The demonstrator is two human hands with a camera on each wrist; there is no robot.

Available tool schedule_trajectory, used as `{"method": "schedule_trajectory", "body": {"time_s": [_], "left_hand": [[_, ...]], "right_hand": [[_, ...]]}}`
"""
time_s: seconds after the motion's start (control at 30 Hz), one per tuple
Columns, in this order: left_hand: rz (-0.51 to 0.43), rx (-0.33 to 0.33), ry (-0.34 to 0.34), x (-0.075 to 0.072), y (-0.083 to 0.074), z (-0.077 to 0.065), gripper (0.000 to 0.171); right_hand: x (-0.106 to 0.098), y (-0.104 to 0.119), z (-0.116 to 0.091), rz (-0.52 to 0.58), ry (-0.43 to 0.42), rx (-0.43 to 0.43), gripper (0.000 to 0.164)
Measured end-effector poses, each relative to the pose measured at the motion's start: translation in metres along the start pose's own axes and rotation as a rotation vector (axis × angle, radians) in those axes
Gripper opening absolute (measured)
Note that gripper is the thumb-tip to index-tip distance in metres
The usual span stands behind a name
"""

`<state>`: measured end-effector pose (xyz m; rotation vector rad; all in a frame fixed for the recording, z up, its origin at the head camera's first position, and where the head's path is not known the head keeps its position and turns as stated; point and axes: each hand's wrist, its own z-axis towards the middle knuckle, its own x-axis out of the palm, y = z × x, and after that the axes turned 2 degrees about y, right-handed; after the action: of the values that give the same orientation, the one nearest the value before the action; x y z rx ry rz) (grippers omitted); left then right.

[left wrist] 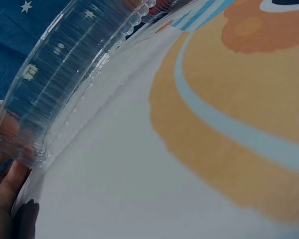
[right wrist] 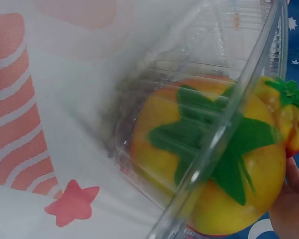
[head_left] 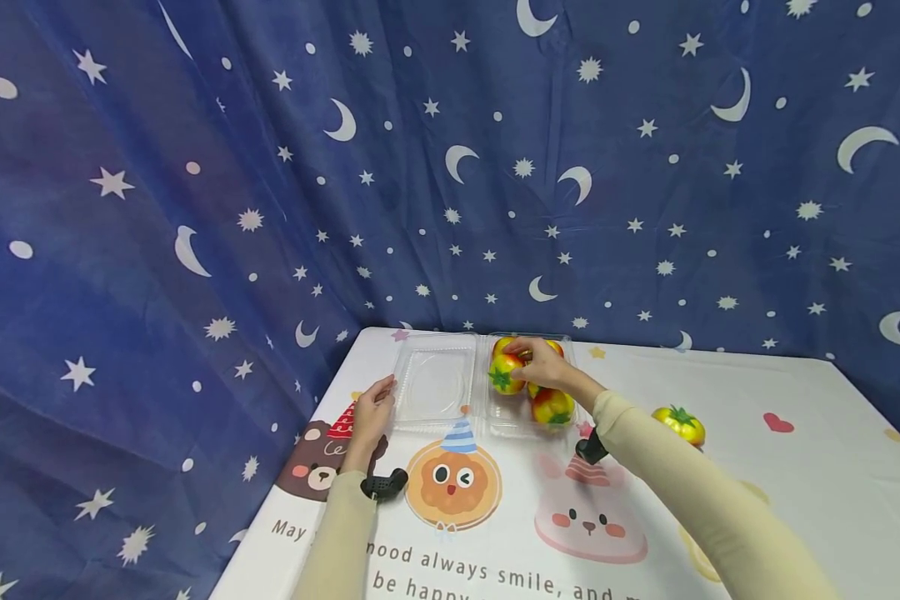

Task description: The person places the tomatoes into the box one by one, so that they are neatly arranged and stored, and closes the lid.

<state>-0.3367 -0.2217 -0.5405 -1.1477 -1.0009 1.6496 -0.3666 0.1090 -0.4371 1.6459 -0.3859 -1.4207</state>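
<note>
A clear plastic clamshell box lies spread flat at the far side of the table, its lid (head_left: 437,377) on the left and its base (head_left: 506,417) on the right. My left hand (head_left: 373,410) pinches the lid's left edge; part of a finger shows through the clear wall (left wrist: 65,64) in the left wrist view. Over the base, my right hand (head_left: 546,367) grips a yellow-red tomato (head_left: 506,374) with green leaves. Several similar tomatoes sit in the base, including a front one (head_left: 552,407) seen through the wall in the right wrist view.
Another tomato (head_left: 679,425) lies on the table to the right, partly behind my right sleeve (head_left: 690,483). The white tablecloth (head_left: 817,467) carries printed cartoon figures and lettering. A dark blue curtain (head_left: 600,233) with moons and stars hangs behind the table.
</note>
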Motion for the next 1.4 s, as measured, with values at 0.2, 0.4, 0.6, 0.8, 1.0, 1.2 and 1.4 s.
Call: {"method": "schedule_trajectory", "body": {"time_s": [0.2, 0.4, 0.6, 0.8, 1.0, 1.2, 1.4], "left_hand": [[0.006, 0.011, -0.004, 0.0, 0.001, 0.0, 0.04], [0.014, 0.018, -0.004, 0.002, 0.004, 0.001, 0.04], [0.006, 0.012, -0.003, 0.004, 0.003, 0.0, 0.039], [-0.011, 0.007, 0.001, 0.003, -0.002, -0.001, 0.04], [-0.007, 0.016, -0.004, 0.002, -0.003, 0.0, 0.04], [0.011, 0.009, 0.001, -0.001, -0.002, 0.0, 0.04], [0.031, 0.008, -0.007, 0.002, 0.0, 0.001, 0.039]], "right_hand": [[0.005, -0.004, 0.004, -0.1, -0.006, -0.017, 0.042], [0.01, -0.006, 0.005, -0.242, -0.006, -0.069, 0.039], [0.01, -0.002, 0.002, -0.346, -0.031, -0.039, 0.039], [0.006, -0.003, 0.003, -0.33, -0.038, -0.007, 0.038], [0.005, -0.004, 0.003, -0.289, -0.052, 0.002, 0.038], [-0.009, 0.0, -0.002, -0.172, -0.122, 0.033, 0.04], [-0.034, -0.008, -0.021, -0.162, -0.154, 0.057, 0.038]]}}
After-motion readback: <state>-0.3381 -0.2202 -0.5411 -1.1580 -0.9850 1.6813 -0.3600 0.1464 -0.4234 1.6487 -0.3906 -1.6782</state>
